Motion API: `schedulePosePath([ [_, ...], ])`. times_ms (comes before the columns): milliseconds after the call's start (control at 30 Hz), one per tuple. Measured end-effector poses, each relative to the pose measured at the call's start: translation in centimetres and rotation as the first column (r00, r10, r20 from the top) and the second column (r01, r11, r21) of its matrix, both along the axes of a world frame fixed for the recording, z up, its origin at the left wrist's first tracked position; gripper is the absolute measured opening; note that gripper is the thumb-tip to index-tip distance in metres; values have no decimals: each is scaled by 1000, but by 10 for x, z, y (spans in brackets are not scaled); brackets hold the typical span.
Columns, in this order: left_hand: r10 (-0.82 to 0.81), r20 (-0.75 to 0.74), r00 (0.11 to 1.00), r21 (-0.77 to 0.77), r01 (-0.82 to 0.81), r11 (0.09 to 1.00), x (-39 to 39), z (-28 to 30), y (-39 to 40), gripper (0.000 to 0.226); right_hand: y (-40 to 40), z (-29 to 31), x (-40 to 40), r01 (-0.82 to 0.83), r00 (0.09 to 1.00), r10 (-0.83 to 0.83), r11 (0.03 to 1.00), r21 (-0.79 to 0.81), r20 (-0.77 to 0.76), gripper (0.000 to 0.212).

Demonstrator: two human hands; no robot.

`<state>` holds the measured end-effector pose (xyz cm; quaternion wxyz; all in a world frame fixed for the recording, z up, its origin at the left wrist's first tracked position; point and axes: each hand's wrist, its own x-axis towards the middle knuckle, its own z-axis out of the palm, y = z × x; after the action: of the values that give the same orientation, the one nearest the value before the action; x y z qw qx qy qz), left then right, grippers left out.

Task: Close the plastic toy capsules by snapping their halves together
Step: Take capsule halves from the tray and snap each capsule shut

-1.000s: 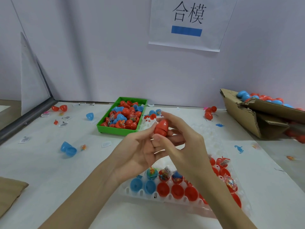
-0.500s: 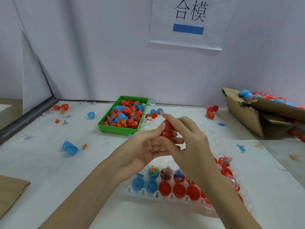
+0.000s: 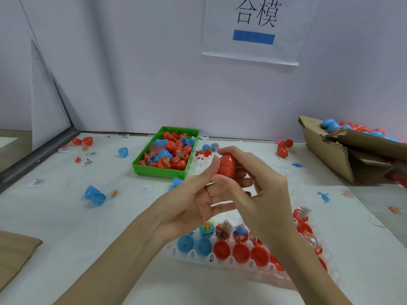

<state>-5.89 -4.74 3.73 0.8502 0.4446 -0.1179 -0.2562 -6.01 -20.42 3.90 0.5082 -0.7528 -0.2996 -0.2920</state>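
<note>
Head view: both our hands grip the red capsule above the tabletop, left hand w/ thumb on it, right hand curled round. Squeeze along the axis, halves aligned, til the seam seats evenly.

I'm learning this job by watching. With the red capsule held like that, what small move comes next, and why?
Probably set the red capsule aside, perhaps in the cardboard box. Its halves look joined, with only a thin seam, while the right hand and left hand hold it.
</note>
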Motion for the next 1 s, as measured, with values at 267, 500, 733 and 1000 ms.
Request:
schedulePosePath([
  [267,79,39,996,-81,-75,994,3,-4,-3,58,2,-1,-1,-29,1000,29,999,-22,-6,49],
  [500,159,88,983,-51,-155,987,4,-8,-6,61,7,-4,-2,-39,999,40,997,-72,12,51],
  [733,140,94,986,-56,-136,989,-1,-9,-11,61,5,-3,-4,74,994,-70,996,-45,81,41],
  [1000,149,119,982,-18,-148,989,-1,-11,-12,70,0,-6,-2,263,936,-215,953,-147,279,43],
])
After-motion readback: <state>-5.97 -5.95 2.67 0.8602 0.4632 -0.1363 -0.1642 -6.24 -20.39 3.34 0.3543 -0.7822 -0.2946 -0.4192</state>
